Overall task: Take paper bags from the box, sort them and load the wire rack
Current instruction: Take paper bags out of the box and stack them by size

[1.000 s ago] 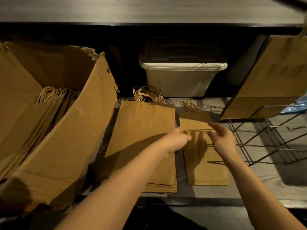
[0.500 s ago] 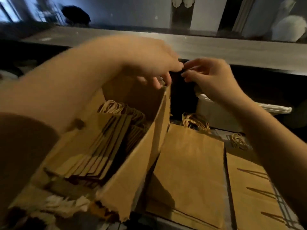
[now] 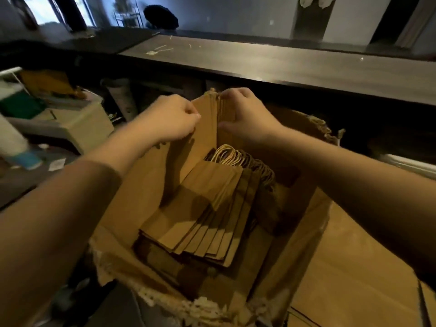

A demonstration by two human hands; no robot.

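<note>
An open cardboard box (image 3: 304, 223) fills the middle of the head view. Inside it a fanned stack of flat brown paper bags (image 3: 207, 213) lies with twisted paper handles (image 3: 238, 156) pointing away from me. Several taller bags (image 3: 210, 123) stand upright against the box's far wall. My left hand (image 3: 172, 119) pinches their left top edge. My right hand (image 3: 245, 112) grips their top edge from the right, fingers over the top. The wire rack is out of view.
A dark counter (image 3: 283, 64) runs across behind the box. A pale bin (image 3: 77, 123) with clutter sits to the left. Flat brown bags (image 3: 354, 267) lie on the surface right of the box. A person's dark head (image 3: 160, 16) shows beyond the counter.
My view swung left from the sorted bags and wire rack to the box. Both hands moved from the small bag on the table up into the box and closed on the upright bags.
</note>
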